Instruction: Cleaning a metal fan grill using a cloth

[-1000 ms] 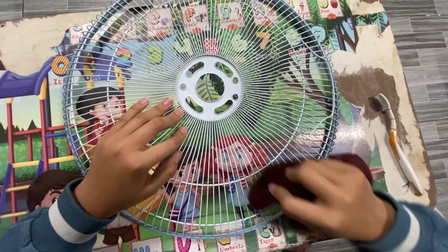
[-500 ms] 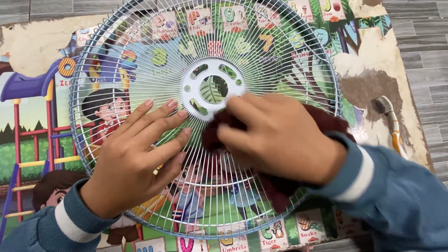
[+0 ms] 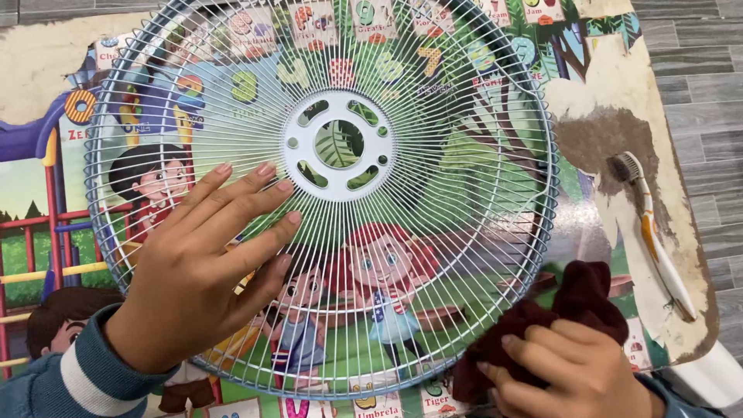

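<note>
Your fan grille (image 3: 433, 193) is a round pale wire guard with a white hub, lying flat on the cartoon-print mat (image 3: 46, 193). Your left hand (image 3: 197, 267) presses it, fingers spread; your right hand (image 3: 576, 371) bunches a dark red cloth (image 3: 576, 298) at its lower-right rim.

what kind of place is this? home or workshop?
Probably a home, worked at floor level. A wire fan grille lies on a worn children's picture mat over grey floor tiles, with a toothbrush beside it. The left hand presses the grille; the right hand holds a dark red cloth.
</note>
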